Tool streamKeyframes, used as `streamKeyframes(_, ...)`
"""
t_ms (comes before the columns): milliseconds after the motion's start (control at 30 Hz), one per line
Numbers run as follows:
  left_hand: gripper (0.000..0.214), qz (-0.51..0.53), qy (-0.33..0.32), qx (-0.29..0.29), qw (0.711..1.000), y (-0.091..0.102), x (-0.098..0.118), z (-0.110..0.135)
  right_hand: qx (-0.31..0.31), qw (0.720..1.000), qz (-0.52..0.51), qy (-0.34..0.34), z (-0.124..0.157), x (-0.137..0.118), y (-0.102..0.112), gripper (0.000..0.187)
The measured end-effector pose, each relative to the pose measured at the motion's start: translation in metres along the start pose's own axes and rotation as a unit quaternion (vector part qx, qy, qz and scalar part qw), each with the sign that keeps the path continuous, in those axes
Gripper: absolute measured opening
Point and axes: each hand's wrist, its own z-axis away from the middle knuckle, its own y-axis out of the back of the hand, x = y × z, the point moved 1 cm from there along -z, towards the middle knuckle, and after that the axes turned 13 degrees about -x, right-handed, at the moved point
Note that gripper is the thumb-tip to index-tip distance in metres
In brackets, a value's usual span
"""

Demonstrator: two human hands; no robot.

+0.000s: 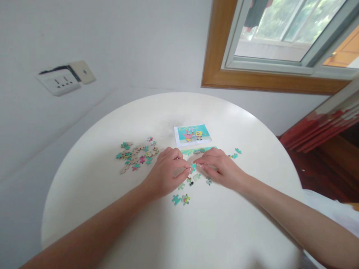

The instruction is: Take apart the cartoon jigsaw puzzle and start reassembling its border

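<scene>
A small teal puzzle piece [193, 167] is between the fingertips of my two hands, just over the table. My left hand [171, 170] pinches its left side with thumb and forefinger. From the right, my right hand [220, 167] grips it with bent fingers, and these partly hide it. Behind the hands lies an assembled puzzle strip [199, 151], partly covered by my fingers. Close below are a pale green piece [196, 177], a dark-marked piece [190, 182] and a piece beside my right thumb [209, 181]. Nearer to me lie a teal piece [176, 200] and a yellow-green piece [185, 199].
A cartoon reference picture [193, 135] lies beyond the strip. Several loose pieces form a pile [137, 155] on the left; a few more [238, 151] lie right of my right hand. The round white table [134, 224] meets a wall with a socket [61, 81] and window [275, 37].
</scene>
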Motion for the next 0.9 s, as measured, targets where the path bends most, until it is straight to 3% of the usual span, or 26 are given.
streamKeyframes(500,0.013,-0.008,-0.021,-0.029,0.999,-0.002,0.000,-0.001,0.015,1.000,-0.010,0.015,-0.001,0.003,-0.006,0.020)
streamKeyframes(700,0.016,-0.035,-0.001,-0.029,0.999,-0.005,-0.005,-0.001,-0.017,0.999,0.029,-0.030,-0.002,0.004,-0.011,0.019)
streamKeyframes(800,0.016,-0.053,0.018,-0.013,0.998,-0.004,-0.010,-0.002,0.005,0.996,0.072,-0.056,0.000,-0.006,-0.010,0.021)
streamKeyframes(900,0.015,-0.066,0.034,0.000,0.997,-0.002,-0.016,-0.002,-0.006,0.997,0.077,-0.003,0.003,-0.026,-0.014,0.021)
